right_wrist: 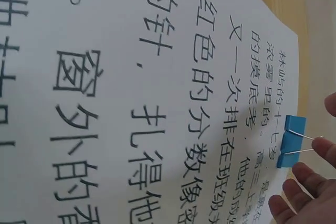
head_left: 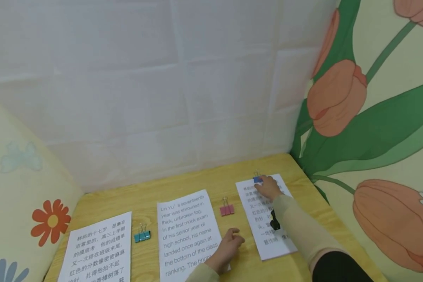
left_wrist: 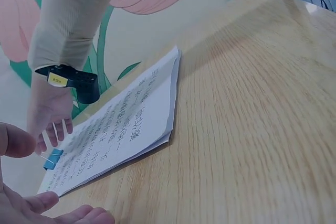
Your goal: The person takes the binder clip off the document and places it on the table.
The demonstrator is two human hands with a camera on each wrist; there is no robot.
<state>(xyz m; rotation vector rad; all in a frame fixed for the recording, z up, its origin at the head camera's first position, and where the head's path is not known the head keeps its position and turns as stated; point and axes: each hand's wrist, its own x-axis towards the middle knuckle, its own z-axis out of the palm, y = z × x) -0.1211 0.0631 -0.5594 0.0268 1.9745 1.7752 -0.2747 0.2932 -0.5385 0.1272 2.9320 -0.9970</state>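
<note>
A blue binder clip (right_wrist: 292,141) sits on the top edge of the right-hand stack of printed sheets (head_left: 250,201). Its wire handles stick out past the paper. My right hand (head_left: 269,187) is at this clip, a fingertip right at the end of a handle and the thumb apart from it. Over the gap between the middle stack (head_left: 183,231) and the right one, my left hand (head_left: 229,248) hovers with loosely bent fingers and nothing in them. In the left wrist view, its fingers (left_wrist: 39,201) show near the right stack's corner.
A pink binder clip (head_left: 227,210) lies between the middle and right stacks. To the left are a teal binder clip (head_left: 142,235) and a third stack of sheets (head_left: 95,250). White sheeting (head_left: 162,98) and a tulip-painted wall (head_left: 373,156) border the wooden table (head_left: 144,196).
</note>
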